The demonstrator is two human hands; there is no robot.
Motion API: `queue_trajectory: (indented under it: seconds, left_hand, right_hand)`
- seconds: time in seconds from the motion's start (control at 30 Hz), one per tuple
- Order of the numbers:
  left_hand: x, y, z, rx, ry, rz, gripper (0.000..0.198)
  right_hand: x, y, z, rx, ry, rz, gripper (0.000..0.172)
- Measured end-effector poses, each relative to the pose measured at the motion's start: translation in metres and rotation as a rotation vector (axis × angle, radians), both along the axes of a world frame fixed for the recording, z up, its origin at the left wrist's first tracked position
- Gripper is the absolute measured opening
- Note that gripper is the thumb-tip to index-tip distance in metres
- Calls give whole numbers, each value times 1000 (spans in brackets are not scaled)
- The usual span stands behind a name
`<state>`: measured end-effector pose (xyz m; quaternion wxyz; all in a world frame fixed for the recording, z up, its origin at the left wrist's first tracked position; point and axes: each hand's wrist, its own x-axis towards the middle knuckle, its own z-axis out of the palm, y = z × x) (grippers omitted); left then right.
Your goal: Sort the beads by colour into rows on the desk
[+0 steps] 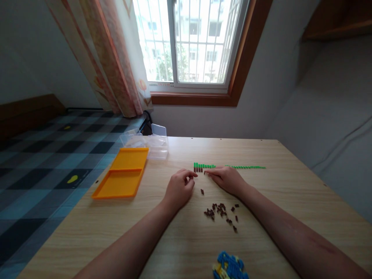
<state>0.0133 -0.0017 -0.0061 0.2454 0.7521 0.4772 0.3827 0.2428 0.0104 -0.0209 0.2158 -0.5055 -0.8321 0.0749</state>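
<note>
A row of small green blocks [245, 167] runs across the table, with a short row of brown blocks [198, 169] lined up just in front of its left end. Beside that brown row, my right hand [228, 178] has its fingertips closed on one small brown block [204, 173]. My left hand [180, 186] rests at the row's left end, fingers loosely bent and apart, with nothing seen between them. A pair of brown blocks [202, 192] lies between my hands. Nearer to me is a loose pile of brown blocks [221, 209].
An orange two-part tray [134, 169] lies at the left of the wooden table [162, 248]. Behind it stand clear plastic boxes [158, 147]. Blue and yellow pieces [230, 266] sit at the near edge. A bed [72, 135] adjoins on the left; a window is ahead.
</note>
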Motion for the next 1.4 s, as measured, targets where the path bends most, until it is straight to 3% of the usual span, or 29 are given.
queue_trajectory:
  seconds: [1.4]
  left_hand:
    - [2, 0, 0, 6, 10, 1, 26]
  right_hand:
    - [-8, -1, 3, -15, -80, -105, 30]
